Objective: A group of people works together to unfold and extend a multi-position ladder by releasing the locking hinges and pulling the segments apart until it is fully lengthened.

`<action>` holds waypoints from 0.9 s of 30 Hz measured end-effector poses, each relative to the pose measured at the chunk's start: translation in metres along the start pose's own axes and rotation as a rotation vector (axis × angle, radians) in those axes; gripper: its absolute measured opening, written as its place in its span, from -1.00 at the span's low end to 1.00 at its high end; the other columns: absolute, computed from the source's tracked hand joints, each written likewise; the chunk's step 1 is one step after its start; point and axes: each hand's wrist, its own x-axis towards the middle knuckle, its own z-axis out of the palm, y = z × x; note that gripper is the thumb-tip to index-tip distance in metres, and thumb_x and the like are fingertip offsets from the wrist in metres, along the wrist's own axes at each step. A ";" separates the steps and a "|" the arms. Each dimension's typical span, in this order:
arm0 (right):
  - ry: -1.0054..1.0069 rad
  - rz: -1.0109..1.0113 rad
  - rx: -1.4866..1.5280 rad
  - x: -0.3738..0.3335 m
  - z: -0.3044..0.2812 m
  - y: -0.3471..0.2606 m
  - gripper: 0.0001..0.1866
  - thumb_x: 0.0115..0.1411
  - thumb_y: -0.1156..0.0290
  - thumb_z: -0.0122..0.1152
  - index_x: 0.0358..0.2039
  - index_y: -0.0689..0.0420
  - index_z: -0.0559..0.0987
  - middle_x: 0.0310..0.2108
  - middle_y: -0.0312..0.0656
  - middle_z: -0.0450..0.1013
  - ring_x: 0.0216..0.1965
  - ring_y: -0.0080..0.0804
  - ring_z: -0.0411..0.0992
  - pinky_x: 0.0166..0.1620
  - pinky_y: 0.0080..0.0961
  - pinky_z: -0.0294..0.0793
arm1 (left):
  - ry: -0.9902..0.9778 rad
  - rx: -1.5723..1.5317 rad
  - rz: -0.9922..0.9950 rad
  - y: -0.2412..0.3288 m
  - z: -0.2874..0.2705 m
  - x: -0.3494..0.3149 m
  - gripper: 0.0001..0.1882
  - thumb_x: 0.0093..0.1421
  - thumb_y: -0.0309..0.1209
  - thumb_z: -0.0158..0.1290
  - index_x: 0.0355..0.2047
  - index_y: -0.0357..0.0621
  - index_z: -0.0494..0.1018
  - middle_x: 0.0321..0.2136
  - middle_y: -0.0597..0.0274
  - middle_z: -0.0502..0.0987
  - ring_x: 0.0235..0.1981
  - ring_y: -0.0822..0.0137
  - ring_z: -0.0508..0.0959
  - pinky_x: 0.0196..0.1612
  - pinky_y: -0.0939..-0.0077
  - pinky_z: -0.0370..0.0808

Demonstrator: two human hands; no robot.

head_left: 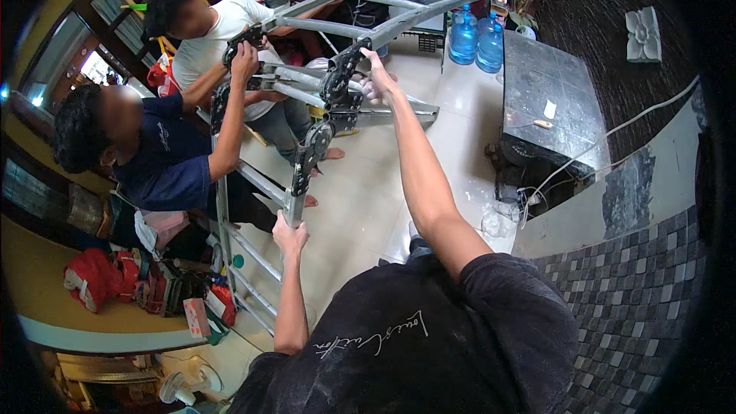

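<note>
Black cotton nearest, in one shirt (429, 337) along the bottom edge. Off to its right, one stretch of grey mosaic tiling (621, 291). Forward, one left grip (290, 236), closed snugly around a metal rail (294, 205) of the ladder (435, 10), just below a black hinge (313, 155), probably so as to bear weight close to the joint. Farther out, past a nearly straight arm (422, 161), one right grip (377, 84), curled closed over the edge of another black hinge (339, 80), likely so as to keep that section from swinging; hidden side of this hold impossible to tell. Just one ladder, partly folded, between the shirt and two co-workers, with at least four hinges visible. Across it, one co-worker in navy (165, 157), with raised hands (244, 61) at a far-side hinge, and one co-worker in white (230, 19) behind, apparently for sharing the load across both rails. Beyond, to the right, one dark surface (537, 69), bearing one scraper (536, 123) and one white scrap (550, 109), perhaps set there out of the way. Past that, at least two blue bottles (463, 34), upright together on the floor (452, 138), presumably for stability.
</note>
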 end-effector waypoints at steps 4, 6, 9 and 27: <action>-0.195 0.028 0.463 -0.010 -0.002 -0.013 -0.20 -0.14 -0.51 -0.06 -0.44 0.11 0.25 -0.75 -0.50 -0.04 -0.81 -0.71 -0.16 -0.75 -0.72 -0.17 | -0.018 -0.015 -0.029 0.006 -0.004 -0.001 -0.65 -0.18 -0.48 0.13 -0.34 -0.19 0.31 -0.53 -0.11 0.51 -0.41 -0.15 0.55 -0.30 0.09 0.48; -0.117 0.038 0.398 -0.009 -0.001 -0.025 -0.23 -0.17 -0.52 -0.03 -0.53 0.04 0.21 -0.75 -0.49 -0.01 -0.82 -0.71 -0.15 -0.76 -0.72 -0.16 | 0.005 0.025 0.002 0.005 -0.003 -0.002 -0.66 -0.18 -0.49 0.13 -0.34 -0.19 0.31 -0.53 -0.10 0.51 -0.41 -0.14 0.55 -0.30 0.10 0.48; -0.017 0.057 0.184 -0.009 0.006 -0.028 -0.19 -0.22 -0.53 0.05 -0.55 0.12 0.30 -0.72 -0.45 0.07 -0.80 -0.69 -0.07 -0.73 -0.69 -0.12 | 0.005 0.060 -0.005 0.003 -0.003 -0.004 -0.65 -0.19 -0.48 0.14 -0.34 -0.19 0.31 -0.53 -0.10 0.51 -0.41 -0.14 0.55 -0.30 0.10 0.48; 0.371 -0.200 0.054 0.008 0.040 -0.013 -0.40 -0.14 -0.17 0.29 -0.49 0.21 0.48 -0.61 -0.34 0.26 -0.66 -0.57 0.13 -0.61 -0.48 0.05 | 0.001 0.035 0.006 0.005 -0.002 -0.001 -0.64 -0.18 -0.44 0.13 -0.33 -0.20 0.31 -0.55 -0.13 0.50 -0.41 -0.18 0.53 -0.31 0.08 0.47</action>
